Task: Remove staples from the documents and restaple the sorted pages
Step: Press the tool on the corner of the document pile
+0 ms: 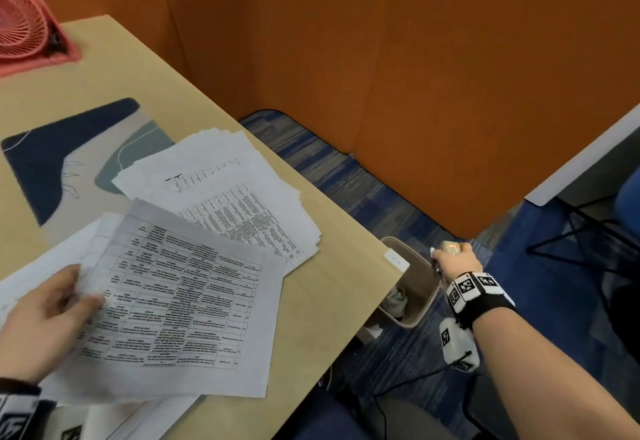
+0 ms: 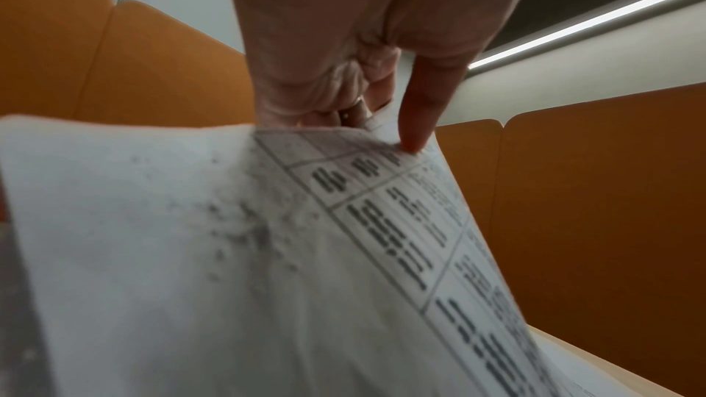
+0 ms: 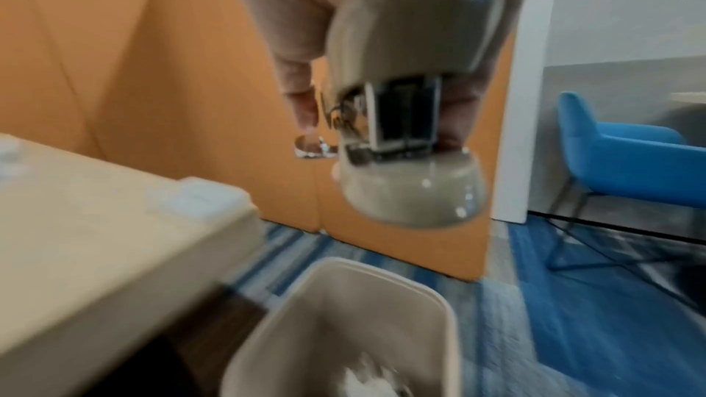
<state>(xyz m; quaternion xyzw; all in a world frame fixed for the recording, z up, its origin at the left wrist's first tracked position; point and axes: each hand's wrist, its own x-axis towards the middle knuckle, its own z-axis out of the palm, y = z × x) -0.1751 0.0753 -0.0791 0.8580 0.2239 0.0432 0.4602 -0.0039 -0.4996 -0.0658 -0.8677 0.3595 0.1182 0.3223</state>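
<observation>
At the desk's near left, my left hand [image 1: 83, 287] pinches the edge of a printed table document [image 1: 180, 301], thumb on top; the left wrist view shows the same hand [image 2: 367, 129] and page [image 2: 382, 237], lifted. A second fanned stack of pages [image 1: 242, 197] lies behind it. My right hand [image 1: 450, 256] reaches past the desk's right corner and grips a beige staple remover [image 1: 450, 247] above a beige waste bin [image 1: 420, 287]. In the right wrist view the staple remover [image 3: 412, 71] hangs jaws-down over the waste bin [image 3: 367, 270], which has crumpled paper inside.
A pink fan [image 1: 24, 24] stands at the desk's far left, and a dark-blue patterned mat [image 1: 69, 155] lies under the papers. Orange partitions [image 1: 415, 59] wall in the desk [image 1: 329, 301]. A blue chair [image 3: 630, 168] sits to the right on blue carpet.
</observation>
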